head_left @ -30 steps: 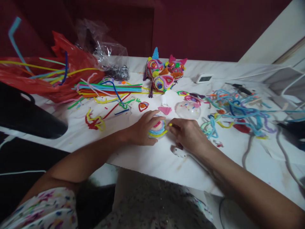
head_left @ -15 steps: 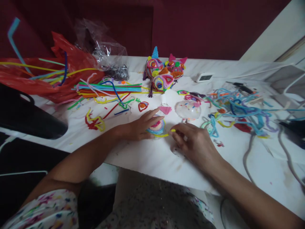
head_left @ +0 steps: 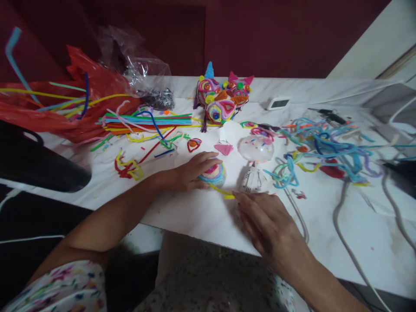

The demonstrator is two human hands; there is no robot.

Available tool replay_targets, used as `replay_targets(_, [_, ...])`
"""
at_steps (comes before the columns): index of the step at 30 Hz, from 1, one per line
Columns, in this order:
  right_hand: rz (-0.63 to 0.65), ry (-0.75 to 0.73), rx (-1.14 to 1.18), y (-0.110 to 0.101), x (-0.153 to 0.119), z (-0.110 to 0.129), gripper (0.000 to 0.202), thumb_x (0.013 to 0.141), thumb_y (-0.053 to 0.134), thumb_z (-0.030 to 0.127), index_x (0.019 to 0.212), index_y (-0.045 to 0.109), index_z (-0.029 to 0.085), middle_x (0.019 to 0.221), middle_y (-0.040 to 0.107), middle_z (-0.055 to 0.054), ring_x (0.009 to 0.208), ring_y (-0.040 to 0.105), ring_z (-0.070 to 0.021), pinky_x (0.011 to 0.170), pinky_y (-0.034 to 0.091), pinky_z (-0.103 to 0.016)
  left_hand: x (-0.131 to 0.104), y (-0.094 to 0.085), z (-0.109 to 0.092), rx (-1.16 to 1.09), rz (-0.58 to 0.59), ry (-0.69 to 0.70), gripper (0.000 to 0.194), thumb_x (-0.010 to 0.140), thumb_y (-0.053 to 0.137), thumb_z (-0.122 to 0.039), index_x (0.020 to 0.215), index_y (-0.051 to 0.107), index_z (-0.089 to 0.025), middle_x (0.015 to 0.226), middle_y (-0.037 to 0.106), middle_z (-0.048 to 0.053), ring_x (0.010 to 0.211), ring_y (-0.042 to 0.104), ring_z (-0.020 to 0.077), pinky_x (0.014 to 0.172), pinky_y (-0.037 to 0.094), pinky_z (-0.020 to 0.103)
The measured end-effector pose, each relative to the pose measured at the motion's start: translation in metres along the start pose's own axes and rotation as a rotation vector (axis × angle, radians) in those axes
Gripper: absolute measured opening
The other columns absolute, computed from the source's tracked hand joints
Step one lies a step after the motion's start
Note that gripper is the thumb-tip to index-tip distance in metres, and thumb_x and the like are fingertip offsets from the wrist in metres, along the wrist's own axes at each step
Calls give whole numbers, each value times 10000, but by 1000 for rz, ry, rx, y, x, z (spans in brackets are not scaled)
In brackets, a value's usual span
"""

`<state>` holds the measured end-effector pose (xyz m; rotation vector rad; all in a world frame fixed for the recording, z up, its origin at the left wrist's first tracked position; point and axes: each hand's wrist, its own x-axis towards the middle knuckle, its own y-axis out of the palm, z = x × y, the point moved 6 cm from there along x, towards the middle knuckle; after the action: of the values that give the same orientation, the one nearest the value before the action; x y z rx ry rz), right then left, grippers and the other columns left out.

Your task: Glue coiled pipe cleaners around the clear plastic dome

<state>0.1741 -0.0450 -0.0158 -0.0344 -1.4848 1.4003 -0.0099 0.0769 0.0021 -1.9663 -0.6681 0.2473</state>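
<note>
My left hand (head_left: 194, 172) lies over the left side of a small round piece (head_left: 214, 177) coiled with pink, purple, blue and yellow pipe cleaners. Its fingers reach across the far edge and the thumb is at the near edge, gripping it against the table. A yellow pipe cleaner (head_left: 224, 193) runs from the round piece's near edge, its loose end pinched at the fingertips of my right hand (head_left: 264, 216). Just beyond that hand is a white, dark-tipped tool with black marks, apparently a glue gun (head_left: 251, 181). A clear speckled dome (head_left: 256, 148) sits behind it.
Three colourful pipe-cleaner heads (head_left: 224, 97) stand at the back. Bundled pipe cleaners (head_left: 156, 120) and a red bag (head_left: 87, 93) lie left, near a black container (head_left: 42, 160). Tangled blue pipe cleaners (head_left: 328, 143) and a grey cable (head_left: 341, 225) lie right; a small display (head_left: 278, 103) stands behind.
My right hand has moved down and slightly right, swinging the yellow pipe cleaner's end toward me. The white tool, mostly hidden before, now shows. My left hand has barely shifted.
</note>
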Motion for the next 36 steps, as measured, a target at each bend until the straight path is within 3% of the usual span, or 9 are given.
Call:
replay_targets(3, [14,-13,-29,0,-2,-1,408,1231,549,95,1611,664,190,1234,889,-150,1053,843,-307,899,680,-444,0,0,-1,-19,0,9,629,802,512,-361,1333,218,-196,1436,211,134,1358,181,246,1103,204,407])
replay_targets(9, [-34,56,-79,-6,3,-4,299,1241,548,135,1430,760,232,1190,881,-138,1013,828,-315,854,659,-459,1,-1,1,-29,-18,-15,617,793,516,-379,1324,238,-232,1441,230,118,1348,214,274,1088,229,446])
replay_targets(13, [40,151,-247,-14,-31,-18,231,1221,573,219,1371,748,211,1199,852,-183,991,791,-371,809,627,-517,1,-1,1,-29,-12,6,615,798,520,-361,1324,237,-214,1437,217,128,1353,199,253,1099,210,413])
replay_targets(18, [181,210,-370,-16,-77,-32,511,1145,474,116,1634,590,203,1343,810,-233,1082,784,-406,852,655,-556,0,-1,1,-11,4,8,557,805,519,-360,1297,277,-258,1460,155,101,1370,151,257,1095,211,435])
replay_targets(22, [181,203,-439,-8,-68,-30,678,1074,451,31,1724,490,222,1452,776,-232,1112,791,-375,854,632,-506,-1,-1,1,55,1,-6,476,819,496,-367,1252,354,-229,1467,114,136,1385,40,308,1089,155,517])
replay_targets(26, [166,197,-542,2,-46,-31,606,1039,502,53,1638,524,142,1190,756,-205,904,724,-352,734,572,-463,-2,-2,-3,95,-4,-15,456,817,502,-345,1231,363,-216,1478,84,142,1384,9,329,1079,156,549])
replay_targets(30, [133,234,-473,5,-44,-35,560,996,508,52,1545,581,135,1031,669,-122,775,633,-295,674,533,-413,-1,-5,-14,98,-46,62,468,807,513,-261,1232,326,-205,1477,100,141,1387,63,287,1098,173,493])
replay_targets(34, [42,313,-264,-10,-50,-27,535,1049,475,98,1556,619,195,1138,653,-109,801,672,-255,703,591,-395,-1,-4,-14,100,-67,60,505,798,518,-244,1252,297,-235,1454,211,107,1375,145,259,1107,181,463])
replay_targets(36, [-3,372,-145,-24,-53,-23,515,1111,472,140,1595,625,227,1198,645,-98,855,724,-237,724,627,-371,-1,-3,-9,105,-60,10,510,788,529,-262,1250,314,-237,1467,169,104,1377,121,280,1103,171,479])
